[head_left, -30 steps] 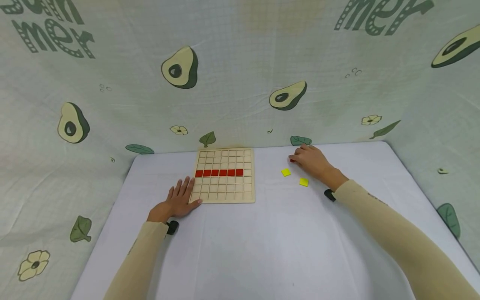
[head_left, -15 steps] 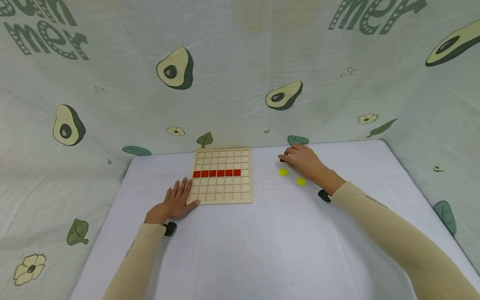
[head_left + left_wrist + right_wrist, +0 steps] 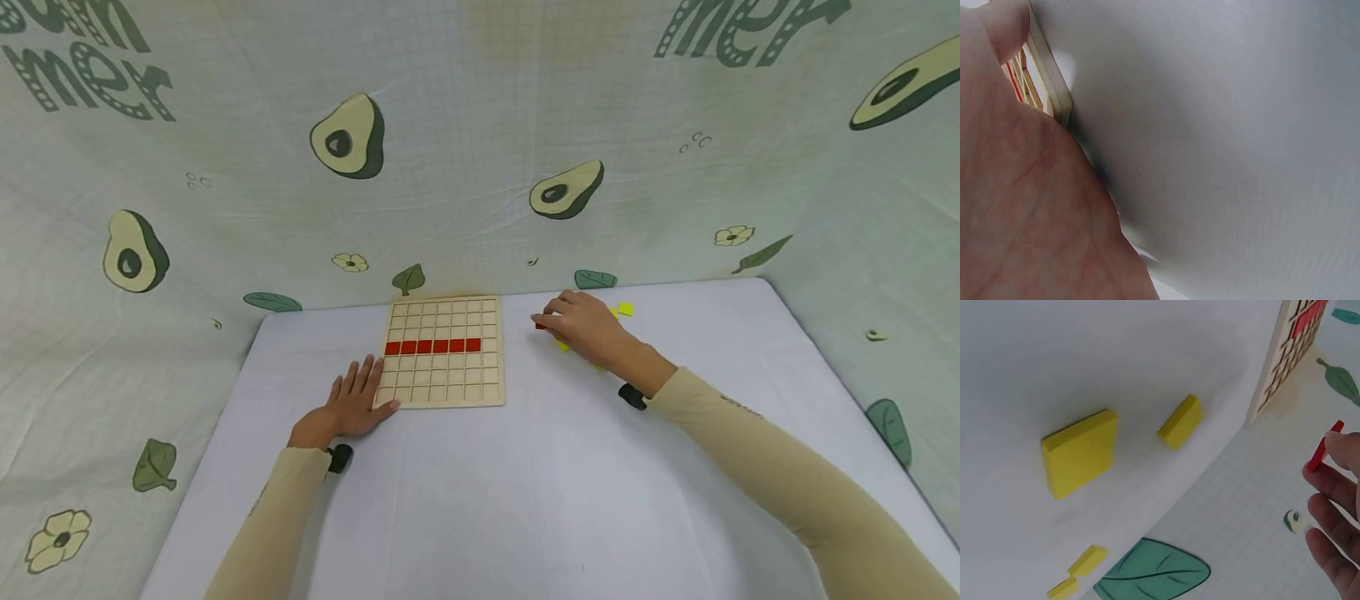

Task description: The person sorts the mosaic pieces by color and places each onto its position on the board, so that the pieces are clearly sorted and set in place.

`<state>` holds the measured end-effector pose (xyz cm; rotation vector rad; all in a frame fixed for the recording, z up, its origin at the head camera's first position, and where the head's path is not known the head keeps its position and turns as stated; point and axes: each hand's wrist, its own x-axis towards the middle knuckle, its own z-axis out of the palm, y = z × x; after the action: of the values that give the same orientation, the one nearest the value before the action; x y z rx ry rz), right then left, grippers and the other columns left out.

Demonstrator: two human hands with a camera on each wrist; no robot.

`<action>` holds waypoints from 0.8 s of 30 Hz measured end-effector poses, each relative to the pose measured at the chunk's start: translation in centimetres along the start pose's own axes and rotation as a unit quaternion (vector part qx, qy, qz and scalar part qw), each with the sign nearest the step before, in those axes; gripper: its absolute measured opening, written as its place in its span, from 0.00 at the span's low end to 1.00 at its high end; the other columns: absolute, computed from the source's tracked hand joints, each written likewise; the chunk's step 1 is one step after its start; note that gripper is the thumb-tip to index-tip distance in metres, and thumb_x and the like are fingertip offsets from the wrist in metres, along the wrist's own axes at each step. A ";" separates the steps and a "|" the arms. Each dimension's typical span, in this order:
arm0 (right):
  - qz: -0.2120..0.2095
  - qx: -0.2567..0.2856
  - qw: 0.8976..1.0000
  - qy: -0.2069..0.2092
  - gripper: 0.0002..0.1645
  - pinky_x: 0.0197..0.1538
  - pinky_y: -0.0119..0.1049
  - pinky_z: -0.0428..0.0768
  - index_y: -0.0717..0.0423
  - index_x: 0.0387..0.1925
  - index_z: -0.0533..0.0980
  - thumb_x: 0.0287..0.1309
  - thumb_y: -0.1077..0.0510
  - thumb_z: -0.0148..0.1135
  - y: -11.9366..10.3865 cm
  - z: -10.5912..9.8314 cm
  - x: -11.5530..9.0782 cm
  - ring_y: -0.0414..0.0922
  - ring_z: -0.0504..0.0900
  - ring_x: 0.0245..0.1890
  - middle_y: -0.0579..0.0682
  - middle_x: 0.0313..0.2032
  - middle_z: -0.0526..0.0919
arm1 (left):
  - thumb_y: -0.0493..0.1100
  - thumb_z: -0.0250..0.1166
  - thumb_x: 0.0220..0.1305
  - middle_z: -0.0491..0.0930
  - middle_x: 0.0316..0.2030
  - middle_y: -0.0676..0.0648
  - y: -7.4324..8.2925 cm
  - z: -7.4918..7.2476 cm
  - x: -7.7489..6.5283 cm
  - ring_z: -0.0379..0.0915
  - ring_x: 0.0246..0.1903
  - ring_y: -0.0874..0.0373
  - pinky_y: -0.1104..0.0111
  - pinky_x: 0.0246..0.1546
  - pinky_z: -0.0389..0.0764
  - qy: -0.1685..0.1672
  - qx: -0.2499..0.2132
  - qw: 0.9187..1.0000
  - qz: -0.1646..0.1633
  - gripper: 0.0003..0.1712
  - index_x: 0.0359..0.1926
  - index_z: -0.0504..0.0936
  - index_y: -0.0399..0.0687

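Transfer appeared the current step: right hand (image 3: 588, 327) pinched red tile (image 3: 1320, 453), three o'clock from board (image 3: 442, 390); left hand (image 3: 352, 410) lay spread; placement likely required aligning over vacant cell (image 3: 489, 344).

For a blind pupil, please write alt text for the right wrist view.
A right hand pinches a red tile between thumb and finger at the right edge. Four yellow tiles lie on a white tabletop; part of a gridded board shows at top right.
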<state>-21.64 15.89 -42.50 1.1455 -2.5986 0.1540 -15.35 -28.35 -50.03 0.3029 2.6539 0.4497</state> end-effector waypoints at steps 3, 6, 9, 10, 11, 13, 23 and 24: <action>-0.005 0.006 1.000 0.002 0.21 0.54 0.45 0.85 0.51 0.56 0.88 0.61 0.63 0.77 -0.7 0.1 0.5 0.52 0.84 0.51 0.52 0.47 0.90 | 0.76 0.46 0.75 0.27 0.83 0.31 0.0 0.0 0.1 0.19 0.82 0.30 0.35 0.77 0.28 -0.002 0.003 1.000 -0.002 0.62 0.84 0.32 0.36; -0.005 0.008 1.000 -0.002 0.22 0.55 0.44 0.85 0.50 0.57 0.88 0.61 0.63 0.78 -1.4 0.5 1.1 0.51 0.84 0.51 0.51 0.47 0.90 | 0.76 0.46 0.75 0.27 0.84 0.32 0.0 -0.1 0.2 0.19 0.82 0.31 0.35 0.77 0.28 -0.005 0.002 1.000 -0.005 0.62 0.84 0.32 0.36; -0.006 0.010 1.000 -0.007 0.21 0.56 0.44 0.85 0.51 0.57 0.88 0.62 0.63 0.77 -2.1 1.0 1.7 0.52 0.85 0.52 0.51 0.48 0.90 | 0.76 0.47 0.75 0.26 0.84 0.31 0.0 -0.1 0.2 0.19 0.82 0.31 0.35 0.77 0.27 -0.007 -0.002 1.000 -0.006 0.62 0.84 0.32 0.36; -0.007 0.010 1.000 -0.006 0.21 0.56 0.44 0.85 0.51 0.56 0.88 0.62 0.63 0.77 -2.3 1.2 1.9 0.52 0.85 0.52 0.51 0.48 0.90 | 0.75 0.47 0.76 0.26 0.84 0.32 0.1 -0.2 0.2 0.18 0.82 0.31 0.35 0.77 0.27 -0.009 -0.001 1.000 -0.007 0.62 0.84 0.32 0.36; -0.008 0.011 1.000 -0.005 0.20 0.56 0.44 0.85 0.51 0.56 0.88 0.62 0.63 0.77 -2.5 1.3 2.1 0.52 0.85 0.52 0.51 0.48 0.90 | 0.75 0.47 0.76 0.26 0.84 0.32 0.1 -0.2 0.2 0.18 0.82 0.31 0.35 0.77 0.27 -0.009 0.000 1.000 -0.007 0.62 0.84 0.32 0.36; -0.010 0.015 1.000 -0.002 0.19 0.56 0.44 0.84 0.52 0.56 0.88 0.63 0.63 0.76 -2.9 1.7 2.5 0.52 0.85 0.52 0.51 0.48 0.90 | 0.74 0.47 0.76 0.26 0.84 0.32 0.1 -0.3 0.2 0.18 0.82 0.31 0.36 0.77 0.27 -0.009 0.001 1.000 -0.006 0.61 0.84 0.31 0.36; -0.016 0.027 0.999 0.016 0.16 0.54 0.44 0.84 0.52 0.53 0.88 0.63 0.62 0.76 -4.3 4.0 4.1 0.52 0.85 0.49 0.51 0.44 0.90 | 0.77 0.45 0.75 0.26 0.84 0.32 -0.2 -0.2 0.1 0.18 0.82 0.32 0.36 0.77 0.27 -0.006 0.005 1.000 -0.007 0.62 0.84 0.31 0.37; -0.015 0.030 0.999 0.015 0.16 0.54 0.44 0.84 0.53 0.53 0.88 0.63 0.62 0.76 -4.5 4.2 4.2 0.52 0.85 0.49 0.51 0.44 0.90 | 0.77 0.46 0.75 0.26 0.84 0.32 -0.2 -0.1 0.1 0.18 0.82 0.31 0.36 0.77 0.27 -0.006 0.006 1.000 -0.008 0.63 0.84 0.31 0.37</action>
<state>-21.96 9.04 -45.26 1.1923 -2.5649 0.2431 -15.58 -28.56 -50.06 0.2869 2.6467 0.4270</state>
